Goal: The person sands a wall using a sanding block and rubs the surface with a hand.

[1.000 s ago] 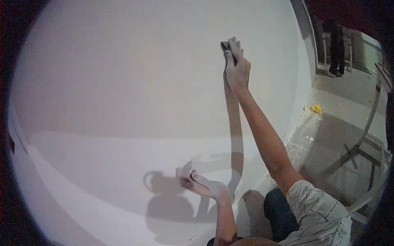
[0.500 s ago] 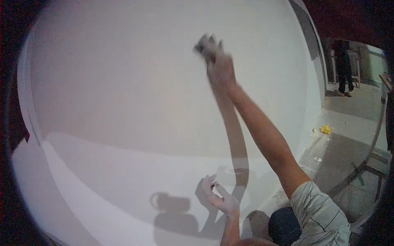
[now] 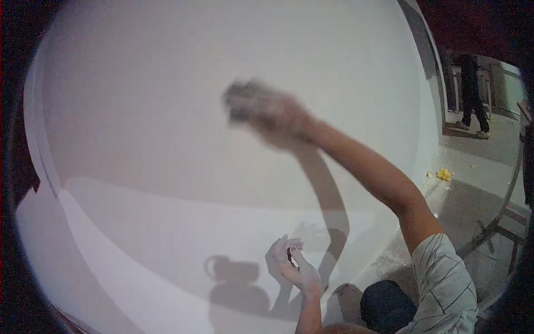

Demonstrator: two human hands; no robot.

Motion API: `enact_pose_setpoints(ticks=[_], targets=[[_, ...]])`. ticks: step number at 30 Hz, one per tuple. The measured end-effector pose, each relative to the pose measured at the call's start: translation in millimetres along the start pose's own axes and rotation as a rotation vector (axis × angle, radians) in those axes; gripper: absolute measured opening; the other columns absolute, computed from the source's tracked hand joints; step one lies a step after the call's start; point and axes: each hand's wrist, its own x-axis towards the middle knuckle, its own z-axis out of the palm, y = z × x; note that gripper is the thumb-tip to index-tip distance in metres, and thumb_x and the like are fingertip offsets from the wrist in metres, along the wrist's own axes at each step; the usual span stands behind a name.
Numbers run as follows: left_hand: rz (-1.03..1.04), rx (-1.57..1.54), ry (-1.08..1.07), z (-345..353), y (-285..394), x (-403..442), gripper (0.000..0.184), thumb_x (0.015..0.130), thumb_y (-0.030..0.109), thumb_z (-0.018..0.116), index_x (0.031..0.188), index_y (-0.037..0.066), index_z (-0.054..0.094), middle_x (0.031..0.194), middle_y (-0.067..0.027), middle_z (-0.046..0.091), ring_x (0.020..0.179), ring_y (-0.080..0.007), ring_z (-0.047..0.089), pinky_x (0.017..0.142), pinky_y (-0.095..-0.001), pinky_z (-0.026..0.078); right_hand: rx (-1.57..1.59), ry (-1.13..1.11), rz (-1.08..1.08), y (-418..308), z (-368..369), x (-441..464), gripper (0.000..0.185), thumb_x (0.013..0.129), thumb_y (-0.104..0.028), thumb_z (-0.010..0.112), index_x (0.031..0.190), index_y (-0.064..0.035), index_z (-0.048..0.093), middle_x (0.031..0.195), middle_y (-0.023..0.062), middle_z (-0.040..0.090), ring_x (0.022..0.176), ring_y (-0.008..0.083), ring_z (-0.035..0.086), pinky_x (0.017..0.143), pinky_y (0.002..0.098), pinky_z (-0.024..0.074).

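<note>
My right hand (image 3: 272, 117) is stretched across the pale wall (image 3: 139, 122), blurred by motion. Its fingers are round a dark, flat pad (image 3: 238, 103) held against the wall surface; the pad's exact shape is smeared. Lower down, my left hand (image 3: 296, 267) is close to the wall, fingers curved and thumb apart. A small dark patch shows between thumb and fingers, and whether it is a thing or shadow is unclear. Shadows of my arms and head fall on the wall.
Yellow crumpled bits (image 3: 444, 175) lie on the floor (image 3: 470, 192) at the right. Beyond them stands another person (image 3: 471, 94), seen in dark trousers. A frame with legs (image 3: 507, 234) is at the right edge. My dark-clothed knee (image 3: 387, 306) is near the wall's base.
My right hand has swept left and then down along the wall with the dark pad. My left hand has shifted right in view. The other person's legs have moved apart.
</note>
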Motion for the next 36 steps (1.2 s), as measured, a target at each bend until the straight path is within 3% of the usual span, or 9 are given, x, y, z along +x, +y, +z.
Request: enact_pose_setpoints(ticks=[2,5,9,10,12,15,25,27,36], targets=[[0.024,0.028,-0.018,-3.5,3.0,1.1,0.028,0.100,-0.005,0.045,0.124,-0.004,0.059,0.105,-0.0129,0.065,0.090,-0.0199,0.066,0.079,-0.0341,0.055,-0.429,0.243,0.272,55.8,-22.3,-25.4,0.027,0.098,-0.003,0.056,0.119,-0.0116,0.072,0.141,0.0132,0.063,0.136,0.0330,0.056,0.113,0.0449,0.0473],[-0.008,-0.014,-0.047,-10.0,2.1,9.2,0.025,0.100,-0.005,0.045,0.119,-0.004,0.062,0.099,-0.0122,0.066,0.086,-0.0198,0.066,0.079,-0.0339,0.055,-0.498,0.569,0.990,157.0,-52.5,-81.6,0.037,0.099,-0.013,0.059,0.134,-0.0020,0.064,0.121,0.0244,0.069,0.117,0.0408,0.066,0.099,0.0522,0.0506],[-0.043,0.013,-0.139,-19.1,-16.5,13.2,0.022,0.100,-0.004,0.046,0.113,-0.004,0.064,0.097,-0.0126,0.067,0.084,-0.0197,0.067,0.078,-0.0336,0.055,-0.006,0.406,1.314,52.0,-41.5,-33.8,0.049,0.098,0.000,0.047,0.147,0.0051,0.048,0.139,0.0231,0.060,0.136,0.0320,0.054,0.122,0.0409,0.0352],[-0.071,0.023,-0.142,-19.7,-13.6,12.9,0.021,0.101,-0.004,0.046,0.111,-0.003,0.065,0.097,-0.0129,0.068,0.084,-0.0197,0.067,0.078,-0.0335,0.055,-0.166,0.398,0.867,66.5,-10.2,-64.0,0.059,0.097,0.001,0.050,0.155,0.0041,0.042,0.153,0.0272,0.051,0.148,0.0368,0.043,0.129,0.0422,0.0198],[-0.098,0.024,-0.147,-13.1,-7.0,14.8,0.020,0.101,-0.003,0.047,0.109,-0.003,0.066,0.097,-0.0132,0.068,0.084,-0.0196,0.068,0.078,-0.0335,0.055,-0.222,0.269,0.592,11.6,2.8,-58.2,0.068,0.093,0.003,0.056,0.158,0.0016,0.038,0.168,0.0255,0.029,0.158,0.0402,0.025,0.131,0.0569,0.0061],[-0.159,-0.039,-0.128,-12.3,10.8,21.2,0.020,0.101,-0.002,0.047,0.106,-0.004,0.066,0.099,-0.0140,0.069,0.083,-0.0197,0.068,0.076,-0.0340,0.055,-0.262,0.061,0.505,-23.3,-9.9,-71.0,0.067,0.096,0.008,0.049,0.161,-0.0035,0.035,0.167,0.0212,0.034,0.156,0.0400,0.028,0.131,0.0539,0.0087],[0.000,0.154,-0.242,-3.5,17.2,11.2,0.020,0.099,-0.002,0.048,0.099,-0.004,0.068,0.095,-0.0138,0.069,0.076,-0.0205,0.070,0.073,-0.0342,0.058,-0.157,0.378,0.388,74.9,-12.8,24.4,0.053,0.095,-0.003,0.062,0.147,-0.0031,0.053,0.156,0.0260,0.047,0.148,0.0441,0.039,0.125,0.0535,0.0347],[0.028,0.219,-0.282,-4.9,21.8,18.0,0.020,0.100,-0.001,0.048,0.099,-0.003,0.068,0.094,-0.0137,0.069,0.075,-0.0203,0.070,0.072,-0.0342,0.058,-0.229,0.410,0.584,95.4,-11.0,58.8,0.050,0.096,0.007,0.057,0.144,-0.0054,0.059,0.137,0.0222,0.064,0.133,0.0377,0.059,0.124,0.0482,0.0360],[0.107,0.182,-0.255,2.9,0.0,14.1,0.019,0.101,0.002,0.050,0.100,-0.002,0.069,0.092,-0.0136,0.069,0.073,-0.0208,0.070,0.071,-0.0342,0.057,-0.058,0.263,0.543,-16.3,1.0,-32.1,0.049,0.099,0.000,0.059,0.147,-0.0041,0.054,0.157,0.0222,0.047,0.150,0.0420,0.038,0.127,0.0512,0.0311]])
